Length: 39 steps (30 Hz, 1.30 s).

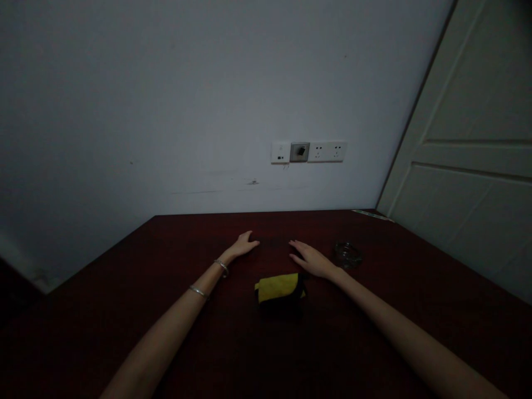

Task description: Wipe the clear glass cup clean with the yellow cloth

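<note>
A small yellow and black folded cloth pouch [277, 287] lies on the dark red table [208, 343], between my forearms. Beyond it and to the left, my left hand [243, 244] rests at the tabletop with thumb and fingers apart, holding nothing. My right hand [311, 259] is past the pouch on the right, palm down, its fingers stretched out and bare of any object. Neither hand touches the pouch. Just right of my right hand sits a clear glass ashtray [347, 254]. Two silver bangles circle my left forearm and wrist.
A pale wall [208, 111] stands along the table's back edge, with a row of sockets and switches [308, 152] on it. On the right is a white panelled door [469, 144]. A thin flat strip [373, 215] lies at the table's far right corner.
</note>
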Each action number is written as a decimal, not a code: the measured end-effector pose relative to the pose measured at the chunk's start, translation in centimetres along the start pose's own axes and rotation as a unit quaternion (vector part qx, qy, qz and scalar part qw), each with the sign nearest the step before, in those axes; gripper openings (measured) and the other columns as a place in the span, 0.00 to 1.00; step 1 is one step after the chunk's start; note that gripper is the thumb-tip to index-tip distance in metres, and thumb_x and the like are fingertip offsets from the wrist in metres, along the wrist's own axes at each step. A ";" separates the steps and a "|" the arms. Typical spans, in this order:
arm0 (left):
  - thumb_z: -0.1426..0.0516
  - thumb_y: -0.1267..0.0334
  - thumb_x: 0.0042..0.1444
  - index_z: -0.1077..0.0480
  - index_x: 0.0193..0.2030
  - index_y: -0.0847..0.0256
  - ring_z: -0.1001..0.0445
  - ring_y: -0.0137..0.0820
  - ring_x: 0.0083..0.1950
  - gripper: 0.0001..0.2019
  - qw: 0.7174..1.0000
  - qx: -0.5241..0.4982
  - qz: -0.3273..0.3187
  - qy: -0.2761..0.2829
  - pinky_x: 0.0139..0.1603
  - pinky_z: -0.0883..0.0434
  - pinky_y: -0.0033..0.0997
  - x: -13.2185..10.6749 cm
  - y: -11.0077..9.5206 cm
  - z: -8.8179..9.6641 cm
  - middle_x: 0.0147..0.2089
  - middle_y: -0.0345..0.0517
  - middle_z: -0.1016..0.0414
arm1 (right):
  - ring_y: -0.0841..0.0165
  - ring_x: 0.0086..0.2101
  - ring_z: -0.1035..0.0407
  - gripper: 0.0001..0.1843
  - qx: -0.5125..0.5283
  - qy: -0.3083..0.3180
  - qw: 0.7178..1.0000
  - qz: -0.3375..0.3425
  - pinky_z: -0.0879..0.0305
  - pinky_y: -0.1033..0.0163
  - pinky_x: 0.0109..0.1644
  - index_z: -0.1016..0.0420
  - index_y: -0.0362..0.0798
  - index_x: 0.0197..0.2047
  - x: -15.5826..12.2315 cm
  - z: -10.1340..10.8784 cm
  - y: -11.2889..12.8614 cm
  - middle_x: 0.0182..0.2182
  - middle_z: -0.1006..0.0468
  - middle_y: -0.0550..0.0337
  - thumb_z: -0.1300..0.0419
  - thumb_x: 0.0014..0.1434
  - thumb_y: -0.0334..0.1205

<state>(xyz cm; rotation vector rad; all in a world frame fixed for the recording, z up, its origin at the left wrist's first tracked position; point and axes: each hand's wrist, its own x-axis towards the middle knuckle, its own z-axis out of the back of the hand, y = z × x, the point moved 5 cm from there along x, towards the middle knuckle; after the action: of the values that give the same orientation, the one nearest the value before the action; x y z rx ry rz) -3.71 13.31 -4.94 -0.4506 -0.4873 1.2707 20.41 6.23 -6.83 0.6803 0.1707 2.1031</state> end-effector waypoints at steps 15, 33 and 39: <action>0.46 0.60 0.61 0.35 0.53 0.61 0.29 0.36 0.49 0.15 0.996 0.079 -0.045 -0.018 0.47 0.28 0.44 -0.4 0.1 -0.9 0.53 0.51 0.32 | 0.58 0.54 0.38 0.18 0.001 -0.008 1.000 -0.004 0.41 0.44 0.57 0.33 0.47 0.54 0.2 -0.5 -0.6 0.57 0.35 0.51 0.44 0.63 0.43; 0.56 0.61 0.61 0.40 0.60 0.69 0.53 0.42 0.70 0.23 0.990 0.120 -0.080 -0.003 0.69 0.54 0.40 -1.3 -0.8 -1.9 0.67 0.57 0.44 | 0.62 0.47 0.32 0.16 -0.007 -0.001 1.000 -0.025 0.33 0.50 0.50 0.33 0.47 0.53 0.5 0.8 0.6 0.52 0.31 0.52 0.44 0.63 0.42; 0.54 0.60 0.60 0.39 0.60 0.69 0.53 0.42 0.70 0.23 0.991 0.105 -0.076 -0.014 0.68 0.52 0.41 -1.1 -0.6 -2.1 0.67 0.57 0.44 | 0.60 0.48 0.31 0.19 0.020 0.004 0.999 -0.036 0.35 0.51 0.53 0.32 0.48 0.55 0.6 4.1 3.2 0.51 0.28 0.51 0.44 0.62 0.42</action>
<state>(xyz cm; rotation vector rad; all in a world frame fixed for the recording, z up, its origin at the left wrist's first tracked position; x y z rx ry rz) -2.28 11.98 -6.38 -0.2151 -0.3984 1.1672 20.01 4.26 -2.03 0.6789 0.2393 2.0392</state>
